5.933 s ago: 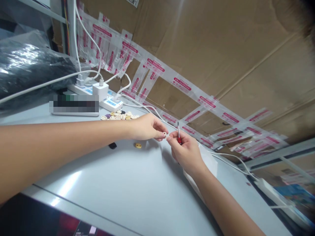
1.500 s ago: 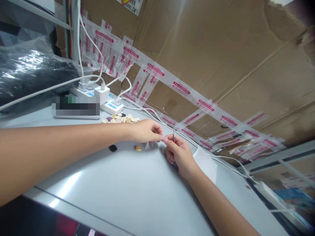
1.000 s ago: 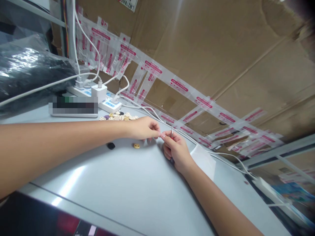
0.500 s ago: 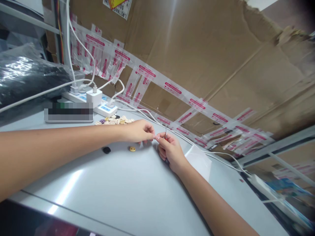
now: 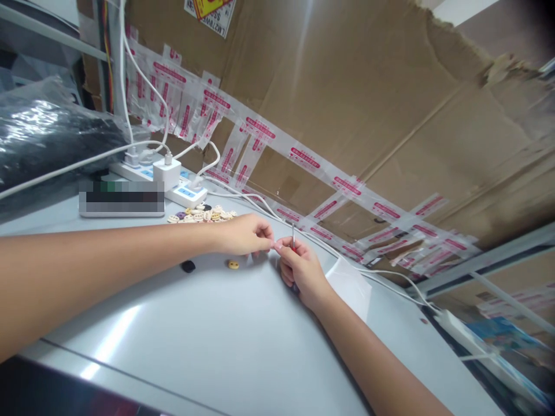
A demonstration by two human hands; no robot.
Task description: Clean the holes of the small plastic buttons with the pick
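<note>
Both hands pinch: left hand (image 5: 245,234) something hidden, right hand (image 5: 300,268) a screwdriver (image 5: 293,237).

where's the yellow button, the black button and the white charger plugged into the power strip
yellow button (image 5: 233,264): head view, middle of its face, lying on the table.
black button (image 5: 188,266): head view, centre of its top.
white charger (image 5: 167,171): head view, front side of its body.
</note>
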